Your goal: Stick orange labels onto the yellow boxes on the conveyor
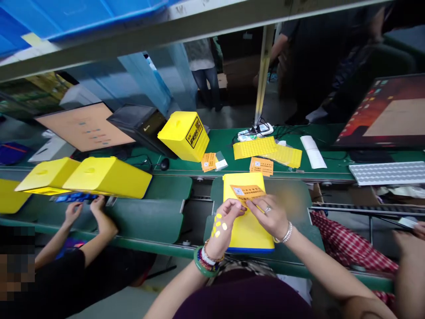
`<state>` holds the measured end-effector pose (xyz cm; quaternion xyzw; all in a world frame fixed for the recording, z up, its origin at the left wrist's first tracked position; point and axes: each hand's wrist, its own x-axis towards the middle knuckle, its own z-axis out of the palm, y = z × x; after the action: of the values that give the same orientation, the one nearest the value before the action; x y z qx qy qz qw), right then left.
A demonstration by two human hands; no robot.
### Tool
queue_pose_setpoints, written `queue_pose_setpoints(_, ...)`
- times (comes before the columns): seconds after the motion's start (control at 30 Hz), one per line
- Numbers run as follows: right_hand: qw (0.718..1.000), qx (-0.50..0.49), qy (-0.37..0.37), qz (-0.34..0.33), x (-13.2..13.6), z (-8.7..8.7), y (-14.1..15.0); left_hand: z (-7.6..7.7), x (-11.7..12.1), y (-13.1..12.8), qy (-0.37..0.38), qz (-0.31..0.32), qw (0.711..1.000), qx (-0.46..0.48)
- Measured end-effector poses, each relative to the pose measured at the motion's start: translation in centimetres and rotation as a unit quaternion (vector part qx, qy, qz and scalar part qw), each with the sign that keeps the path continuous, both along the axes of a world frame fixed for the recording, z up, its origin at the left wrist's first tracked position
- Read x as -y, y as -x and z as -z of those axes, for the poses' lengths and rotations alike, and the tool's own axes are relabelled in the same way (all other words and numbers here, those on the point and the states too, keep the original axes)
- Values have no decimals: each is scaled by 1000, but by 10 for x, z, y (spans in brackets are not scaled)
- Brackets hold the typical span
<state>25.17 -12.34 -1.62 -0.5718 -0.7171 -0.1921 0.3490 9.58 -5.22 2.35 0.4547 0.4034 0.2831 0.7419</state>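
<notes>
My left hand [226, 223] and my right hand [269, 215] meet over a yellow box [250, 232] lying on the green bench in front of me. Between them they pinch an orange printed card [247, 191] with a small code square at its left end. Several yellow oval stickers [217, 224] cling to the back of my left hand, and bracelets circle both wrists. Behind the box lie more orange cards [262, 165] and sheets of round yellow stickers [255, 147].
A yellow box with a black label [185, 135] stands at the back beside a black computer case [139, 128]. Two monitors, a white keyboard [388, 173] and a paper strip [313, 152] share the bench. To the left, a co-worker's hands [73, 212] are near more yellow boxes [108, 176].
</notes>
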Motion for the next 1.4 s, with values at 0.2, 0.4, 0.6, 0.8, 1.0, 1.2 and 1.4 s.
queue_pose_setpoints(0.2, 979, -179, 95, 2, 8, -19, 33, -6, 12, 24, -36, 0, 999, -3)
queue_pose_setpoints(0.4, 936, -306, 175, -1, 18, -38, 64, -3, 15, 52, -228, 56, 968, -92)
queue_pose_setpoints(0.6, 884, -395, 249, -26, 20, -41, 81, -4, 14, 81, -256, 91, 957, -99)
queue_pose_setpoints(0.8, 846, -427, 314, -61, 4, -27, 95, 17, 3, 118, -230, 108, 963, -89)
queue_pose_setpoints(1.0, 806, -454, 379, -14, -4, 0, 59, 112, -25, 206, -192, 88, 952, -219)
queue_pose_setpoints(1.2, 770, -541, 330, 69, -7, -5, 29, 192, -30, 245, -151, 103, 922, -340)
queue_pose_setpoints(1.4, 792, -556, 230, 104, -10, -25, 31, 207, -34, 221, -127, 103, 913, -373)
